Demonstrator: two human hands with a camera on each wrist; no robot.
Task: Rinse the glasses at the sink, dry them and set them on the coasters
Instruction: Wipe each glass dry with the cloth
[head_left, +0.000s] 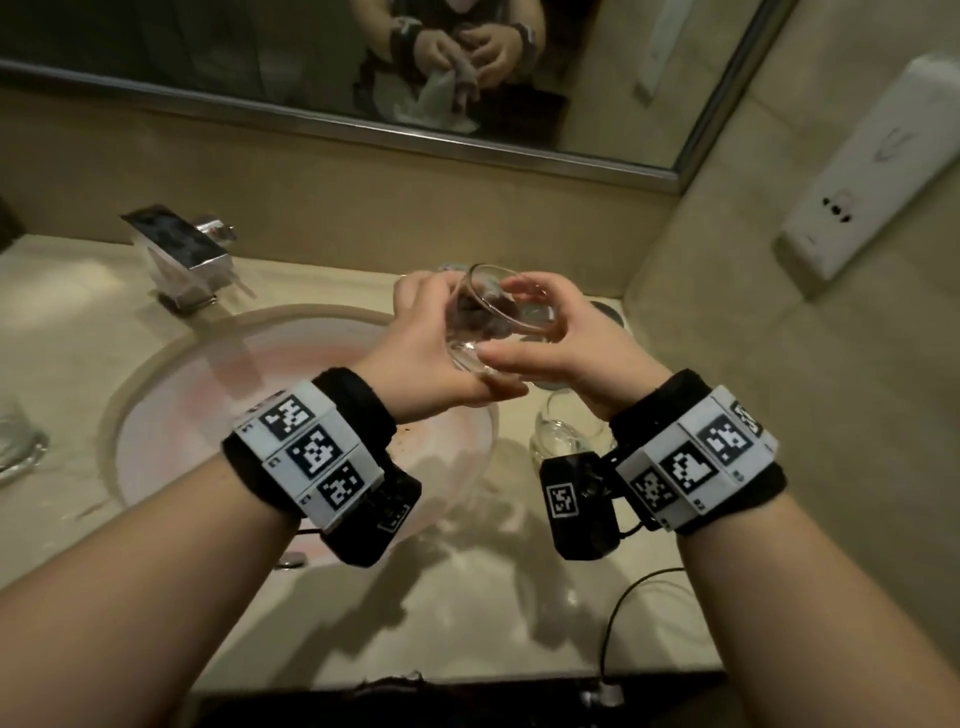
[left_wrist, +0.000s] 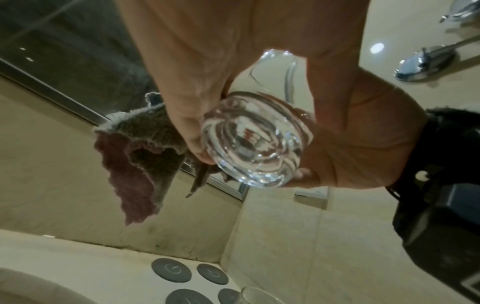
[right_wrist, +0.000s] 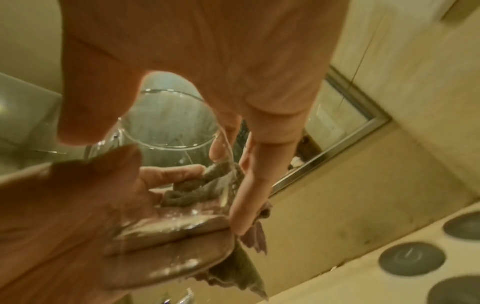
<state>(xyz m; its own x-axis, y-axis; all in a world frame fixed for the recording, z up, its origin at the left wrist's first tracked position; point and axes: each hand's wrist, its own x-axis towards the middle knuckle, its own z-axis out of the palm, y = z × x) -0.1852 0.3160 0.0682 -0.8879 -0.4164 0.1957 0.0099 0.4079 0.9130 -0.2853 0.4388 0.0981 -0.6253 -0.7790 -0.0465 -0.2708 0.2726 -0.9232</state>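
Observation:
A clear glass tumbler (head_left: 480, 322) is held tilted in the air over the counter, just right of the sink (head_left: 156, 374). My right hand (head_left: 545, 332) grips its side, thumb near the base and fingers near the rim. Against the glass (left_wrist: 252, 142) my left hand (head_left: 426, 338) presses a grey-and-mauve cloth (left_wrist: 140, 156), whose loose end hangs down behind. Through the glass wall (right_wrist: 168, 127) I see cloth (right_wrist: 205, 187) bunched under my left fingers. Several round grey coasters (left_wrist: 171, 269) (right_wrist: 411, 259) lie on the counter by the back wall.
A second glass (head_left: 566, 431) stands on the counter below my right hand, and a third (head_left: 15, 441) at the far left. The chrome faucet (head_left: 182, 249) is behind the basin. A mirror (head_left: 311, 93) and a wall unit (head_left: 872, 182) close the corner. A cable (head_left: 623, 613) runs near the front edge.

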